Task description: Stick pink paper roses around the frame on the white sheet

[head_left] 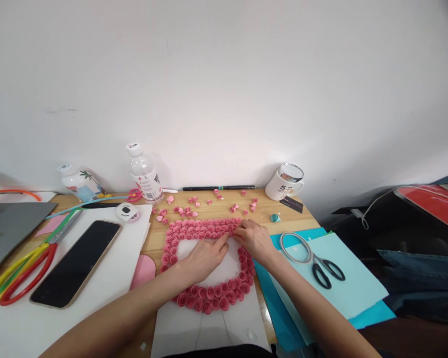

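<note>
A ring of small pink paper roses (194, 229) is stuck on a white card (209, 323) at the middle of the wooden desk. My left hand (203, 256) lies over the bare centre of the card, its index finger stretched toward the top right of the ring. My right hand (254, 239) meets it there, fingers pinched together on a pink rose (236, 229) in the top row. Loose pink roses (188, 211) are scattered just behind the ring.
A black phone (76, 262) lies on white paper at left beside red and yellow loops (22, 272). Grey scissors (313, 259) rest on light blue paper at right. Two bottles (145, 174), a pen (218, 188) and a white mug (286, 183) stand along the wall.
</note>
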The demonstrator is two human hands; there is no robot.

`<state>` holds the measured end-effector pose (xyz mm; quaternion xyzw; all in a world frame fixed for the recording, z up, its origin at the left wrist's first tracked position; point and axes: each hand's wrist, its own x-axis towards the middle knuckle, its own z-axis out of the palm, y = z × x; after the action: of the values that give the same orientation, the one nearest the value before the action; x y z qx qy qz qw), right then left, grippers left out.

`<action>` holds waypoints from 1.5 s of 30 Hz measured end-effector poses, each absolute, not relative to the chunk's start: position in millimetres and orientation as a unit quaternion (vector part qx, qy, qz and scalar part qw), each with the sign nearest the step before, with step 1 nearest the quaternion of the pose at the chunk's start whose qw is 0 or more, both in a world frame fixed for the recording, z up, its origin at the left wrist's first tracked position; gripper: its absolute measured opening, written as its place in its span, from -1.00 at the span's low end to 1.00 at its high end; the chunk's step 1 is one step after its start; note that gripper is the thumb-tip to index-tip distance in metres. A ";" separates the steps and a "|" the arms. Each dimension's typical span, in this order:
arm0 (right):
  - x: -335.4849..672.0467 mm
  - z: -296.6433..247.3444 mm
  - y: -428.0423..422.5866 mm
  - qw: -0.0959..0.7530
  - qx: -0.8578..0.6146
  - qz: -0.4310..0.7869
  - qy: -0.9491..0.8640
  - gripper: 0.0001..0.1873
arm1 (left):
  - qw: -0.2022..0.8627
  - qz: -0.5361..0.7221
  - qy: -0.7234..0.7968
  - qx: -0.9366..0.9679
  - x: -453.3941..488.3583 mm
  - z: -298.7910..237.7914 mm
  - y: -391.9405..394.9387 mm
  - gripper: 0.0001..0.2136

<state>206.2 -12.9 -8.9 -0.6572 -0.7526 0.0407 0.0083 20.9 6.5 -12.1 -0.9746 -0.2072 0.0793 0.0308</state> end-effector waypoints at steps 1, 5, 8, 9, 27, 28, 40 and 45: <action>205.9 -11.6 -14.0 0.011 -0.659 0.033 -0.752 -0.76 | 0.034 0.078 -0.205 -0.975 20.8 -11.5 6.3 -0.57; 203.5 -20.7 -17.2 0.018 -0.679 0.006 -0.734 -0.75 | 0.039 0.077 -0.198 -0.976 19.8 -11.9 6.2 -0.57; 197.3 -22.0 -17.7 0.012 -0.703 -0.002 -0.711 -0.74 | 0.031 0.064 -0.199 -0.977 18.6 -17.2 7.0 -0.60; 194.3 -21.4 -17.6 0.008 -0.710 -0.003 -0.704 -0.74 | 0.023 0.057 -0.201 -0.978 18.3 -19.8 7.4 -0.62; 222.2 -2.2 -17.2 0.086 -0.674 0.044 -0.732 -0.74 | 0.003 0.041 -0.219 -0.975 17.7 -17.8 6.5 -0.67; 220.4 -3.2 -16.6 0.077 -0.665 0.047 -0.741 -0.76 | 0.005 0.041 -0.218 -0.975 17.6 -18.1 6.5 -0.67; 187.9 -12.9 -18.5 -0.039 -0.693 -0.010 -0.720 -0.75 | 0.048 0.058 -0.197 -0.977 18.2 -20.4 6.5 -0.61; 177.5 -6.9 -21.6 -0.057 -0.724 0.002 -0.687 -0.74 | 0.042 0.038 -0.201 -0.978 16.4 -25.2 6.6 -0.66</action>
<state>177.5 -21.6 -6.9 -0.7240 -0.6874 0.0015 -0.0575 16.4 6.6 -25.2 -0.9779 -0.2012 0.0379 0.0417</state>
